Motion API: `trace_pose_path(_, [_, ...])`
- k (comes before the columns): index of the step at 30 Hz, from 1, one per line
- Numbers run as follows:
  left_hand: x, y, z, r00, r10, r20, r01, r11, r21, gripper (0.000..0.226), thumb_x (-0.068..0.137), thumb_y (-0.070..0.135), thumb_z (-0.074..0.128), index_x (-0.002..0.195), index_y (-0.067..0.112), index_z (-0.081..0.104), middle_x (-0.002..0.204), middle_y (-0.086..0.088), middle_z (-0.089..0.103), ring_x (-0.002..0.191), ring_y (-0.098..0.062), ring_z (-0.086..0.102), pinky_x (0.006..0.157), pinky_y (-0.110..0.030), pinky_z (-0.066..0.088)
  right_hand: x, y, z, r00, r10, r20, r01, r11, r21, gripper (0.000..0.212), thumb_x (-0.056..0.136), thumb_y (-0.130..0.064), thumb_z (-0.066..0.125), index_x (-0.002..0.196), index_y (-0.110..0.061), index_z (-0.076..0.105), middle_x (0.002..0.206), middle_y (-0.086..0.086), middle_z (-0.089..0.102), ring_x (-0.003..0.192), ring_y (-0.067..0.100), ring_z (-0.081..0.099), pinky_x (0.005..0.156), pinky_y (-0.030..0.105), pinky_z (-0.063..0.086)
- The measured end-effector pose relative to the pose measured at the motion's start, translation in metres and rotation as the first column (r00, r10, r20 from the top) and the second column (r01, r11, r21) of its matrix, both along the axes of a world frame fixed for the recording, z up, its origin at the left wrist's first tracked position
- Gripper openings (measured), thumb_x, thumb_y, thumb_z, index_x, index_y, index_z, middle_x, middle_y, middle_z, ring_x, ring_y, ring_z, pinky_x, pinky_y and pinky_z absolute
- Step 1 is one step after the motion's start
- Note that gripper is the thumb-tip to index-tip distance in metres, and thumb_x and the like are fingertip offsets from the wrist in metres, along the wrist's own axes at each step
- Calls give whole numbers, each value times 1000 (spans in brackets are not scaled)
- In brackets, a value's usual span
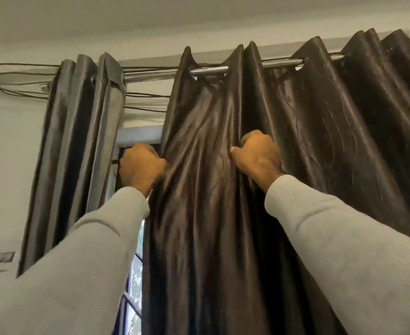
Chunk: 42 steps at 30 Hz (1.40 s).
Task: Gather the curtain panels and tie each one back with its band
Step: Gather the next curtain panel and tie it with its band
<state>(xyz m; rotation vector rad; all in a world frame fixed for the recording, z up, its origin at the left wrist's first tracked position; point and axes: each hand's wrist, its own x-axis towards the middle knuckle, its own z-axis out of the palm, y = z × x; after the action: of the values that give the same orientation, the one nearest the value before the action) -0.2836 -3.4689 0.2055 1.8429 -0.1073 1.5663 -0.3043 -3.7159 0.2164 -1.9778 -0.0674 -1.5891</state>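
Both hands gripping the dark curtain panel.
My left hand (142,165) clutches the dark curtain panel (211,213) at its left edge; my right hand (257,157) bunches a fold mid-panel. It hangs from the rod (281,62), a second gathered panel (78,141) left.

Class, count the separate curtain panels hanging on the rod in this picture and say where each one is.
2. A gathered curtain panel hangs at the rod's left end; a wider dark panel spreads centre to right, gripped by both hands. More may hang beyond the right edge.
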Motion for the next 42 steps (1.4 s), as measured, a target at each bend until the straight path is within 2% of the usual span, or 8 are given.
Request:
trace_pose_path(5, [3,-20,1,907,-421,-35,421,894,156,16,84,16,81,75,9,71,72,-9,72,72,-24,72,70,-43,68,6,6,4,998,49,38,-53,995,90,45,89,-48,74,124,-20,69,116,6,71,107,30,69,91,44,59])
trace_pose_path(10, [-1,-11,15,778,-623,-83,627,764,150,12,93,10,78,84,5,71,81,-12,77,74,-18,75,69,-36,63,11,-1,-3,987,-103,124,92,991,96,15,89,-32,70,95,-19,73,90,4,71,89,28,69,74,37,57])
trace_pose_path(17, [15,-19,10,858,-486,167,471,874,121,22,89,16,87,81,15,66,82,-11,75,75,-27,78,72,-49,69,6,-2,-18,967,-125,222,104,989,103,16,92,-34,70,93,-19,74,83,0,70,82,24,71,73,38,61])
trace_pose_path(21, [18,-22,7,877,-417,240,371,904,213,28,88,17,88,99,20,63,84,-8,73,78,-23,76,79,-47,68,3,3,-30,956,-54,287,114,974,-195,28,101,-34,64,119,-16,76,111,2,75,102,23,69,90,38,58])
trace_pose_path(25, [16,-27,3,865,-395,308,306,903,301,21,93,18,83,102,18,64,77,-5,70,71,-14,70,75,-33,63,7,-4,-25,961,-70,268,95,992,-79,29,96,-42,65,115,-22,75,95,-4,74,90,19,71,84,39,62])
trace_pose_path(32, [17,-29,4,856,-484,179,431,862,267,12,94,9,79,89,19,80,83,-2,78,80,-22,77,78,-49,68,10,5,-34,960,29,278,-51,996,69,22,97,-34,65,110,-22,78,87,-5,75,82,13,72,75,30,63])
trace_pose_path(36, [12,-31,12,851,-511,116,478,848,231,25,91,3,80,80,25,77,80,-6,78,77,-27,78,75,-52,69,17,49,-29,955,227,190,-184,958,-220,29,98,-22,67,124,-14,77,119,3,76,113,21,68,97,16,41])
trace_pose_path(42, [-1,-25,9,831,-551,77,528,824,203,21,93,1,81,82,19,77,84,-10,78,73,-23,79,68,-39,68,11,34,-16,972,225,69,-205,953,-221,25,97,-34,67,119,-24,75,110,0,74,102,20,70,96,43,60])
